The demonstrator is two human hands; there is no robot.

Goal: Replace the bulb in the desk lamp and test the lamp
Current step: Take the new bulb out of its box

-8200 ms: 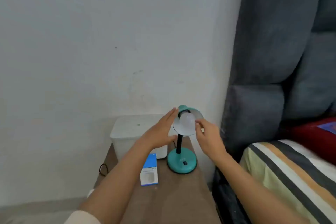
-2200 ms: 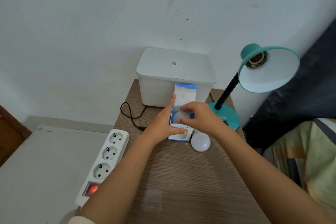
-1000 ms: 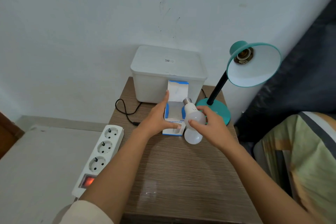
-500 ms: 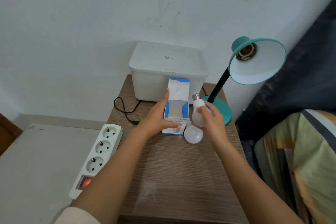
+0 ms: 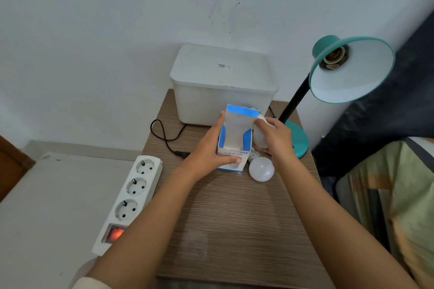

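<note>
Nearest, a white power strip (image 5: 128,202) lay at the left edge of the wooden counter (image 5: 234,230), its switch glowing orange. Farther in, the left hand (image 5: 211,148) closed its grip on an open blue-and-white box (image 5: 234,141). A loose white bulb (image 5: 261,169) lay just beside the box. The right hand (image 5: 276,138) had its grip wrapped around a second bulb (image 5: 258,136). Behind stood a white lidded container (image 5: 223,84) and the teal desk lamp (image 5: 347,68), its socket empty.
</note>
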